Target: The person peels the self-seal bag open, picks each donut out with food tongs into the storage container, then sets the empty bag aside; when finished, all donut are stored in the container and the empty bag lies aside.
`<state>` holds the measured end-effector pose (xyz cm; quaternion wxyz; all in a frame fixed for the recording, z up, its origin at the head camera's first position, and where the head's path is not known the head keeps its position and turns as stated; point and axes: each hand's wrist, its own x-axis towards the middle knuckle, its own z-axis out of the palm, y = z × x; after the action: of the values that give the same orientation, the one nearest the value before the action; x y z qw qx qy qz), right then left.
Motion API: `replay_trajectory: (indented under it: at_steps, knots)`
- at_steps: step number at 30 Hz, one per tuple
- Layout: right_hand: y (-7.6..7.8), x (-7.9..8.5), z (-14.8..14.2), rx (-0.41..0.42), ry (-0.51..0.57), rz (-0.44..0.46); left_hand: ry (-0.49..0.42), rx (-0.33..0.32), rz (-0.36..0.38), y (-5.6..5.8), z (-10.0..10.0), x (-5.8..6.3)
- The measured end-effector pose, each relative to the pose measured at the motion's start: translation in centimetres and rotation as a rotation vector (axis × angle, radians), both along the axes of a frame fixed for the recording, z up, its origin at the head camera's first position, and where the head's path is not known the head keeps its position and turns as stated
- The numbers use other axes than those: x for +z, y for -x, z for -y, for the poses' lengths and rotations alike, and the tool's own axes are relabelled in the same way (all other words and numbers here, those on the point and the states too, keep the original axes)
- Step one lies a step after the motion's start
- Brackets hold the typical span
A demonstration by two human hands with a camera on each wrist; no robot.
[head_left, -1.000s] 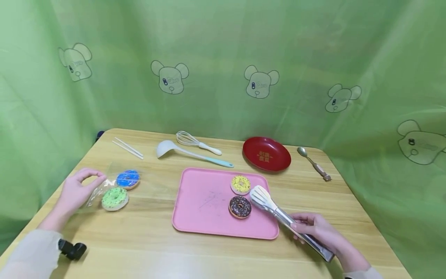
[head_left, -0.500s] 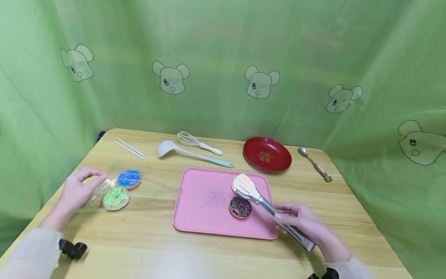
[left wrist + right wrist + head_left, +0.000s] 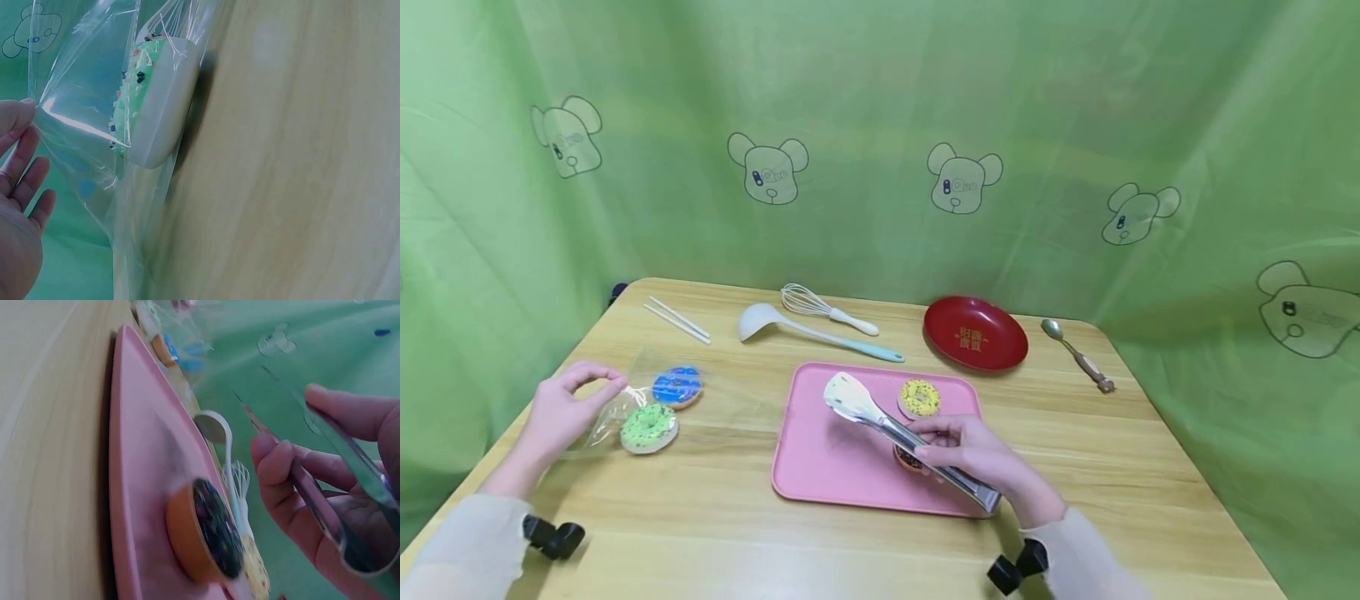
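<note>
At the left of the table, my left hand pinches the edge of a clear plastic bag between thumb and fingertips. The green donut and the blue donut lie inside or under the bag's film; the head view cannot settle which for the blue one. My right hand holds metal tongs over the pink tray. In the right wrist view the two arms of the tongs stand apart, with nothing seen between them. Below the tongs sits a chocolate donut, partly hidden in the head view. Behind it is a yellow donut.
Along the back lie white chopsticks, a ladle, a whisk, a red plate and a spoon. A green curtain hangs behind the table.
My right hand has carried the tongs leftward across the tray, past the yellow and chocolate donuts. My left hand has stayed in place, still pinching the bag.
</note>
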<state>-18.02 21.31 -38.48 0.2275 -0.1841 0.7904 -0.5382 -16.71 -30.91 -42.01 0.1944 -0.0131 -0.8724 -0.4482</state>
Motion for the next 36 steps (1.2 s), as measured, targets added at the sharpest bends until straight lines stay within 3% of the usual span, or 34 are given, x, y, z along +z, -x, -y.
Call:
replay_trajectory:
  at_steps: [10, 21, 36]
  knots:
    - [1.1, -1.1, 4.7, 0.068, -0.068, -0.023, 0.009, 0.002, 0.001, -0.1, 0.1, -0.2]
    - [1.9, -1.7, 7.4, 0.152, -0.111, -0.078, 0.000, -0.013, 0.024, 0.1, -0.2, -0.5]
    - [4.5, -1.6, 11.5, 0.245, -0.100, -0.031, 0.007, -0.033, 0.055, 0.7, -0.8, -1.1]
